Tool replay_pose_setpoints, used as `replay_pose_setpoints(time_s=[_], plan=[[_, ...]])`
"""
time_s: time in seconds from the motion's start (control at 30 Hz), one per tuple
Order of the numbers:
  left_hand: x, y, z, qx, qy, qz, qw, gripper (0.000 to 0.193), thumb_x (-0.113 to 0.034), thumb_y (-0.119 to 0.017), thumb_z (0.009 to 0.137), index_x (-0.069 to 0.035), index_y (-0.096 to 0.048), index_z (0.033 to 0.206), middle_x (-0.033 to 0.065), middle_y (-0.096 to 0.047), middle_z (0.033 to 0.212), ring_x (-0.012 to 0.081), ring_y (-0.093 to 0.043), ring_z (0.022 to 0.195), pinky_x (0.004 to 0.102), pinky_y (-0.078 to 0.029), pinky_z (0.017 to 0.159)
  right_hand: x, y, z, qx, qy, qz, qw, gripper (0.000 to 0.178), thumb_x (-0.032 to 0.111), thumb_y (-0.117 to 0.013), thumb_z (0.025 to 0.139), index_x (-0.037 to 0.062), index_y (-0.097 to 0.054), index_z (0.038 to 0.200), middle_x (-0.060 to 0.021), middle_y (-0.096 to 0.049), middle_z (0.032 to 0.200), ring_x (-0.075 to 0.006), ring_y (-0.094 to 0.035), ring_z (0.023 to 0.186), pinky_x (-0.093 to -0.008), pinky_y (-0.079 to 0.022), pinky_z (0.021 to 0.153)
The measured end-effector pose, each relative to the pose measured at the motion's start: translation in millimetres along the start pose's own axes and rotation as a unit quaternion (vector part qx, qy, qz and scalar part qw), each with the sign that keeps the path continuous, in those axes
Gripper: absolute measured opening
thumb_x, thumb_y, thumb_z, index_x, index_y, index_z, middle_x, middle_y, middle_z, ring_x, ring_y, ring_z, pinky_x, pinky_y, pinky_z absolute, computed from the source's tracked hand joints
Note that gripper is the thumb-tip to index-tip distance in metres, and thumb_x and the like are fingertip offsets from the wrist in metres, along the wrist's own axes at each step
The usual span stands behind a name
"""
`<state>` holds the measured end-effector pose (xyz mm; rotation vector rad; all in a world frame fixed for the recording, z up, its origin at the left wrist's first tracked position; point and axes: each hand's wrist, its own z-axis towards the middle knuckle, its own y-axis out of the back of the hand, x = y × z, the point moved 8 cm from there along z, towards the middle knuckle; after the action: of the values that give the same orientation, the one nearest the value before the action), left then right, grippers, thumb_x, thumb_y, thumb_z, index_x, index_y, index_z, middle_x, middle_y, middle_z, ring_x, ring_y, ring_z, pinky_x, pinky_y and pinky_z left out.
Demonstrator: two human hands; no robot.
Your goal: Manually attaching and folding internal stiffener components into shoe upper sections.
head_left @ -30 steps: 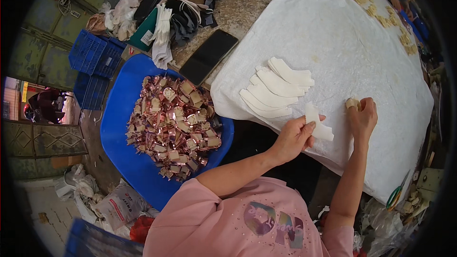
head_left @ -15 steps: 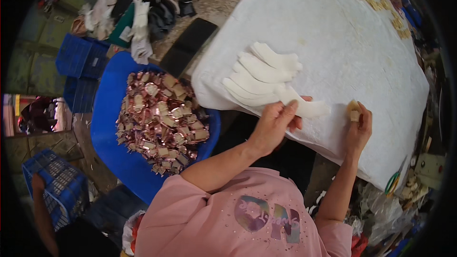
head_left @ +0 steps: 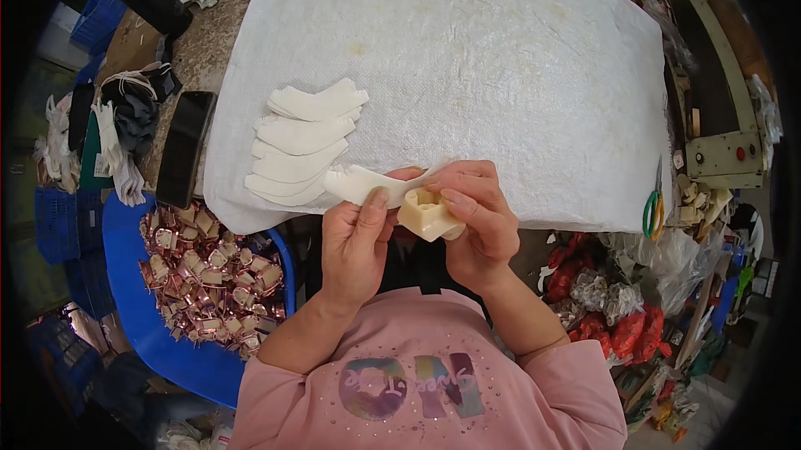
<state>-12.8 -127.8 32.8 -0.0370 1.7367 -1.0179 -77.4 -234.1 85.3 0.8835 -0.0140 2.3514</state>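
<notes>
My left hand [head_left: 360, 237] pinches a curved white cut-out strip [head_left: 354, 183] between thumb and fingers. Close beside it, my right hand [head_left: 480, 221] is closed on a small cream-coloured hollow block [head_left: 424, 215] with an opening on top. The strip's far end runs behind the block to my right fingers; whether it touches the block I cannot tell. Both hands are over the near edge of the table, which is covered with a white woven sheet [head_left: 467, 58]. Several like white strips [head_left: 304, 137] lie overlapping in a fanned row to the left of my hands.
At the left, a blue tub [head_left: 133, 316] holds many shiny pinkish pieces [head_left: 213, 275]. A black phone-like slab [head_left: 186, 150] lies beside the sheet. Scissors [head_left: 653, 208] with green and orange handles are at the right edge. Plastic bags [head_left: 626, 325] and a grey-green machine [head_left: 726, 154] stand farther right.
The view has turned, so the table sits more squarely ahead. My hands have come together; the right has brought the cream block up to the white strip, which has left the fanned row.
</notes>
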Motion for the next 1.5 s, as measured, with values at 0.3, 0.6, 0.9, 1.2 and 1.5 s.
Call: replay_pose_setpoints(time_s=[0.3,0.6,0.9,1.2,1.5], plan=[[0.6,-6.3,-3.8,-0.008,0.010,0.041,0.999,0.038,-0.017,-0.035,0.101,0.011,-0.049,0.122,0.0132,-0.060,0.110,0.0122,-0.058,0.095,0.0252,-0.048,0.081,0.6,-3.0,-2.9,0.010,0.008,-0.042,0.999,0.048,-0.016,-0.059,0.063,0.0052,-0.057,0.106,-0.0129,-0.062,0.102,-0.0294,-0.055,0.085,-0.0357,-0.047,0.072],[-2.1,-0.4,-5.1,-0.001,-0.053,0.210,0.976,0.038,-0.019,-0.035,0.100,0.009,-0.052,0.120,0.0145,-0.062,0.111,0.0140,-0.057,0.099,0.0263,-0.044,0.087,-2.3,-7.7,-7.3,0.013,0.025,-0.133,0.991,0.043,-0.008,-0.064,0.063,0.0040,-0.057,0.103,-0.0108,-0.062,0.095,-0.0273,-0.050,0.077,-0.0374,-0.041,0.068],[-37.1,10.1,-4.5,-0.084,-0.153,0.390,0.904,0.022,-0.012,-0.053,0.094,0.006,-0.065,0.098,0.0063,-0.065,0.075,0.0061,-0.053,0.064,0.0209,-0.043,0.057,8.4,-8.7,7.6,0.096,0.006,-0.236,0.967,0.033,0.002,-0.066,0.058,0.0116,-0.062,0.089,-0.0014,-0.059,0.088,-0.0228,-0.047,0.078,-0.0418,-0.027,0.076],[-20.8,-0.1,-5.1,-0.037,-0.124,0.487,0.864,0.016,-0.003,-0.054,0.090,0.004,-0.063,0.100,0.0125,-0.058,0.074,0.0177,-0.055,0.064,0.0278,-0.043,0.058,-5.5,-22.0,3.7,0.244,-0.098,-0.293,0.919,0.019,0.000,-0.061,0.059,0.0125,-0.054,0.071,-0.0020,-0.042,0.074,-0.0217,-0.043,0.077,-0.0433,-0.024,0.073],[-27.7,-8.9,-12.7,0.005,-0.168,0.486,0.858,0.024,0.002,-0.051,0.090,0.004,-0.061,0.112,0.0101,-0.058,0.091,0.0144,-0.052,0.074,0.0255,-0.041,0.062,-21.3,-17.7,-3.2,0.198,-0.111,-0.166,0.960,0.023,-0.004,-0.061,0.063,0.0100,-0.057,0.081,-0.0026,-0.046,0.078,-0.0221,-0.044,0.079,-0.0412,-0.025,0.075]])
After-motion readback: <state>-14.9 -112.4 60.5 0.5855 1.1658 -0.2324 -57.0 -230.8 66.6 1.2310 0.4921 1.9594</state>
